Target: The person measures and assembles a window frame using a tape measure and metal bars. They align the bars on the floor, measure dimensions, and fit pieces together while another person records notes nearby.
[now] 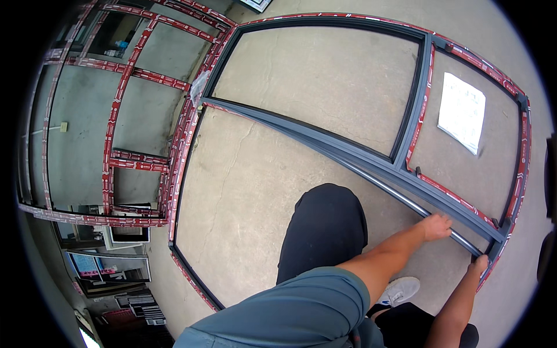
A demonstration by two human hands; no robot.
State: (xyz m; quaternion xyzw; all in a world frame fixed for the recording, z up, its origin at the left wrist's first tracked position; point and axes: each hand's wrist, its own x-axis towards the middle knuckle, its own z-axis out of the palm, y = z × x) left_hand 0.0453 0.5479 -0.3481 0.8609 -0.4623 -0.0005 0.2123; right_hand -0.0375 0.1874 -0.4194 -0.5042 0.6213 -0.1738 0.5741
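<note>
Two hands on one slim grey metal strip (pixel 371 182) along one dark grey aluminium window frame (pixel 406 168): left hand (pixel 436 226) fingers curled over strip; right hand (pixel 479 265) fingers pinch strip's end. One white paper sheet (pixel 462 111) inside frame on concrete floor (pixel 243 191).

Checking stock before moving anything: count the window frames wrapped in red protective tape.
2. The large grey aluminium frame with red tape lies on the concrete floor under both hands; the second red-taped frame lies to its left. More may be hidden beyond the picture's edge.
</note>
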